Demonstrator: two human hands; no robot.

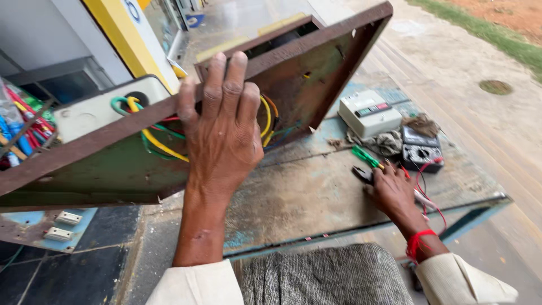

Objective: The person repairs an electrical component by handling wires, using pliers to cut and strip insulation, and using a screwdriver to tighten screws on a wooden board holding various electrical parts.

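My left hand (pixel 223 127) lies flat against the upper edge of a rusty metal panel box (pixel 316 73) that is tilted up on the worn blue worktable (pixel 305 197). Yellow, green and red wires (pixel 152 138) run inside the box beside the hand. My right hand (pixel 392 192) rests on the table at the right, fingers around the dark handles of pliers (pixel 361 174). A green-handled screwdriver (pixel 366 156) lies just beyond that hand. A red thread is tied on the right wrist.
A white box-shaped meter (pixel 368 113) and a black multimeter (pixel 422 152) with red leads sit at the table's right end beside a rag. A rack of coloured parts (pixel 25 127) stands at far left. Concrete ground and grass lie beyond.
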